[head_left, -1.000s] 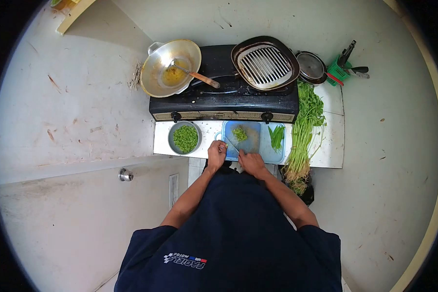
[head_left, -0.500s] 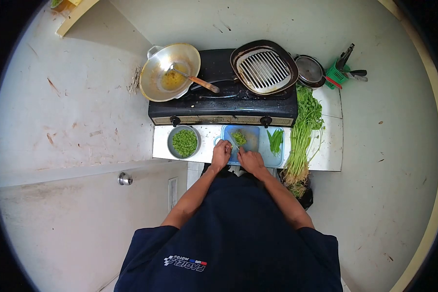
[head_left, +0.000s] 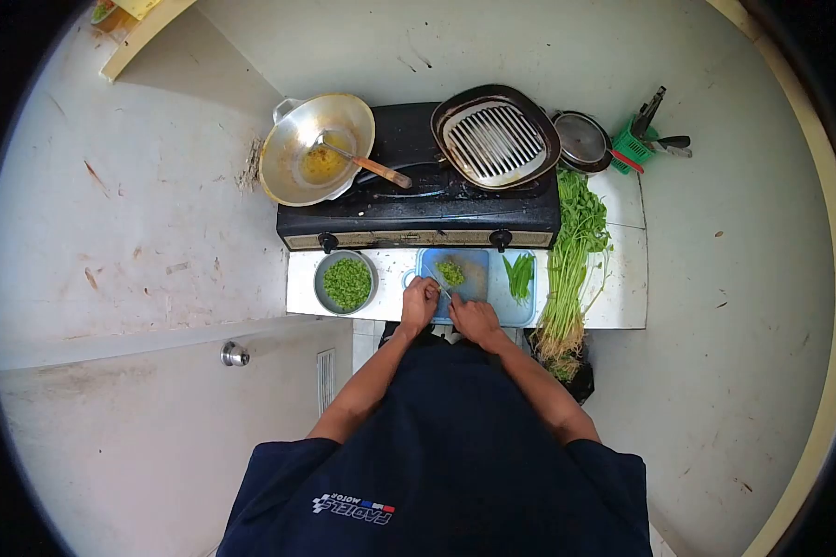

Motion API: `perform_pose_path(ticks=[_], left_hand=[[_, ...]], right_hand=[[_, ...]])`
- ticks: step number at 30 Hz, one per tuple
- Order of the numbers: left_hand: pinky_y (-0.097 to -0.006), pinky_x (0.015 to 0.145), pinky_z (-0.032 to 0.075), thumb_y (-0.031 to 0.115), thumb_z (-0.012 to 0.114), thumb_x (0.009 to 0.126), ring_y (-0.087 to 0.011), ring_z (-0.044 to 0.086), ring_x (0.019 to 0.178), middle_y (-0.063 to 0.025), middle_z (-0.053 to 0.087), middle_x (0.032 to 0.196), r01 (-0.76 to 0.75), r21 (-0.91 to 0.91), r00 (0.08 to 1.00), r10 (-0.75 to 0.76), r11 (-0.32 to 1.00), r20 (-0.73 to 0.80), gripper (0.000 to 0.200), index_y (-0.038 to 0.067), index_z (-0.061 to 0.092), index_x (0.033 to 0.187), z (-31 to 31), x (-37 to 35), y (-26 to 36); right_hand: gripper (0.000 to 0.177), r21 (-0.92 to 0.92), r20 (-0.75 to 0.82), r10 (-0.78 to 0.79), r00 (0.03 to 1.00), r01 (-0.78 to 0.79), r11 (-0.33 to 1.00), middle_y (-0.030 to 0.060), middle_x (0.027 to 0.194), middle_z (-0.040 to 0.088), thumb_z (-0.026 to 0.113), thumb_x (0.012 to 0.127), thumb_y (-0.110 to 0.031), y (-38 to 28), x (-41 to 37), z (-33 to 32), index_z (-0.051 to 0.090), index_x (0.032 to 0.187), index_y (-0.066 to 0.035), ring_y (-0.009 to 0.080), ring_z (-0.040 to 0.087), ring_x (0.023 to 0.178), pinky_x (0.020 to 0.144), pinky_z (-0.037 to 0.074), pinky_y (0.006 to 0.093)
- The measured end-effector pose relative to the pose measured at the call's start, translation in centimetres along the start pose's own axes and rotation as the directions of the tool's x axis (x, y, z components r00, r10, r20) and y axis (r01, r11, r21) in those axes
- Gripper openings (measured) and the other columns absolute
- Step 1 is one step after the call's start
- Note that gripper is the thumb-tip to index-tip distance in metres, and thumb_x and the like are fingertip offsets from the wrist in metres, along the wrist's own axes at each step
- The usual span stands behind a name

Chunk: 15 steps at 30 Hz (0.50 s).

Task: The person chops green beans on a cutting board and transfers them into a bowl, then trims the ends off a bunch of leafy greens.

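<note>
My right hand (head_left: 476, 321) is closed around the handle of a knife (head_left: 445, 291), whose blade points up and left toward my other hand. My left hand (head_left: 420, 304) has its fingers drawn together beside the blade, at the left side of a blue cutting board (head_left: 478, 304); whatever they hold is too small or hidden to name. Just beyond both hands lies a small heap of chopped green vegetable (head_left: 450, 272). Several long green pods (head_left: 519, 276) rest on the board's right side. A grey bowl (head_left: 320, 295) of finely chopped greens (head_left: 347, 284) stands left of the board.
Behind the board is a black stove (head_left: 409, 223), carrying a wok (head_left: 279, 172) with a wooden-handled ladle (head_left: 381, 171) and a grill pan (head_left: 495, 136). Leafy stalks with roots (head_left: 571, 269) lie at right. A small pan (head_left: 581, 141) and green basket (head_left: 630, 147) with utensils stand farther back.
The view has shifted slightly, so the stove and counter appear a little lower and farther left. The knife blade sits lower and closer to my left fingers. Both hands keep their hold.
</note>
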<state>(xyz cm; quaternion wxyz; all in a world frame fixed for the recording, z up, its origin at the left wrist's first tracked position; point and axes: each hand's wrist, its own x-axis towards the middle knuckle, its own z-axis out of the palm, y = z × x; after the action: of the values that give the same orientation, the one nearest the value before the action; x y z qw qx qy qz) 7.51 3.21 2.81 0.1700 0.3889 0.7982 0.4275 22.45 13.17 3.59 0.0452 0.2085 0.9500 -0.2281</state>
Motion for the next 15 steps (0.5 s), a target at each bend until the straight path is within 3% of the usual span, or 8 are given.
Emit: perform_pose_path(ticks=[7, 15], left_hand=[[-0.0353, 0.064, 0.052, -0.003, 0.070, 0.082, -0.0241, 0.065, 0.067, -0.0129, 0.064, 0.082, 0.008, -0.002, 1.000, -0.008, 1.000, 0.008, 0.008, 0.001, 0.071, 0.089, 0.3, -0.1, -0.9], [-0.0348, 0.061, 0.051, -0.009, 0.068, 0.079, -0.0252, 0.064, 0.065, -0.0130, 0.062, 0.079, -0.026, -0.059, 0.999, 0.024, 0.998, -0.035, 0.012, 0.001, 0.068, 0.087, 0.5, -0.2, -1.6]], right_hand=[[0.025, -0.033, -0.002, 0.002, 1.000, -0.002, 0.999, 0.0201, 0.074, 0.072, 0.052, 0.099, -0.024, -0.2, 1.2, 0.8, 0.057, 0.106, -0.001, 0.0396, 0.074, 0.072, 0.066, 0.059, 0.0507], [0.027, -0.015, -0.016, -0.025, 1.000, 0.025, 1.000, 0.0204, 0.072, 0.072, 0.051, 0.102, -0.028, -0.1, -0.3, 0.2, 0.057, 0.103, -0.001, 0.0376, 0.073, 0.069, 0.064, 0.058, 0.0506]])
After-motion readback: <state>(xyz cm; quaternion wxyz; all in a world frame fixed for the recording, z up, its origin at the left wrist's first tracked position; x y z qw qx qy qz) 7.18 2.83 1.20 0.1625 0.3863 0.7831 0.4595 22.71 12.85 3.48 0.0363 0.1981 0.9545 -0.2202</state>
